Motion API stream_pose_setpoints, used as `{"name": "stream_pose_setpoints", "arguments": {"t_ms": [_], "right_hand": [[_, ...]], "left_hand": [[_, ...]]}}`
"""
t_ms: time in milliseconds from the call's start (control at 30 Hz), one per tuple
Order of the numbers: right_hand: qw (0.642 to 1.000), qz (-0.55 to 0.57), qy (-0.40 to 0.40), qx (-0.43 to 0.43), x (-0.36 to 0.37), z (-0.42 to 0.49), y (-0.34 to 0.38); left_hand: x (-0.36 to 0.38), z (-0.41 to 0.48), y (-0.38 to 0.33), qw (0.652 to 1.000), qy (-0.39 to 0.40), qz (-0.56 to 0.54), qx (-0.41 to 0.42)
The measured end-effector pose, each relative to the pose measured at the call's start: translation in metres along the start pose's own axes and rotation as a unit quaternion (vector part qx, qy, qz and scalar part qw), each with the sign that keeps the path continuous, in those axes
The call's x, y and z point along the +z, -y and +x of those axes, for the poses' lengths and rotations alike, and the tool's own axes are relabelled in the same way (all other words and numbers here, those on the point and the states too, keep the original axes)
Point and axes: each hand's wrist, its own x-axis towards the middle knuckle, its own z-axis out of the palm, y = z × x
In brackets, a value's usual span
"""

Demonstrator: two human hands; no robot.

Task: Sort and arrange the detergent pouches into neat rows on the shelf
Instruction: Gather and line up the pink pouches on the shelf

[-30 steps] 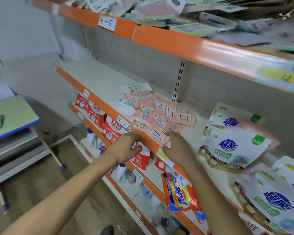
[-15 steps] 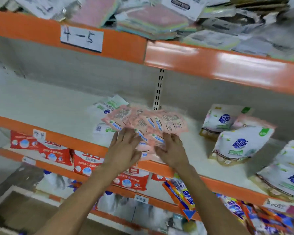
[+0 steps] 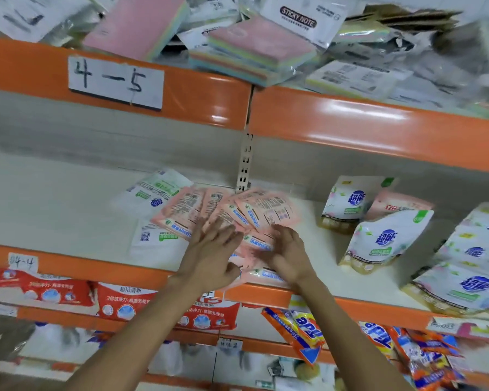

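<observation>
The middle shelf (image 3: 57,213) carries all the stock in question, on a pale, smooth board behind an orange front rim. Largest on it are the big white pouches (image 3: 387,241) at the right, well apart from the hands; they stand or lean plumply, so they are probably filled with liquid, fairly heavy and saggy, and best taken with a full grip round the body or at the stiffer top seam. Left of centre lie some flat white pouches (image 3: 158,190), partly buried under a loose fan of pink pouches (image 3: 268,210) that spreads from the back of the shelf to its front rim. These pink ones look thin, light and glossy. They should slide easily over one another and over the board, and flex rather than hold shape, so squaring them into a row likely calls for flat pressure from above and a nudge along the edges, not a pinch on one corner. The left hand (image 3: 209,258) lies palm down on the fan with its fingers straight and spread, gripping nothing. The right hand (image 3: 288,258), just beside it over the front pouches, is blurred; it seems to lie flat as well, with no pouch clasped.
</observation>
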Motion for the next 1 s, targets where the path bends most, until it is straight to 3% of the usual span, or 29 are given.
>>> {"name": "stream_pose_setpoints", "arguments": {"t_ms": [100,267,433,633,800,1000], "right_hand": [[0.984,0.150,-0.049,0.085,-0.003,0.014,-0.008],[0.979,0.152,-0.051,0.126,-0.018,0.033,-0.002],[0.990,0.084,-0.013,0.114,-0.006,0.045,0.000],[0.989,0.116,0.044,0.079,0.027,0.039,0.022],[0.988,0.115,0.092,0.035,0.043,0.026,0.047],[0.991,0.080,0.098,-0.034,0.070,0.010,0.081]], "left_hand": [[0.004,0.000,0.000,1.000,-0.011,0.003,0.001],[0.010,-0.002,0.002,1.000,-0.026,-0.001,0.003],[0.009,-0.004,0.015,0.999,-0.032,0.018,0.008],[0.003,-0.013,0.066,0.999,0.028,0.021,0.002],[-0.004,-0.020,0.105,1.000,0.019,-0.001,-0.017],[-0.003,-0.023,0.151,1.000,0.012,-0.015,0.001]]}}
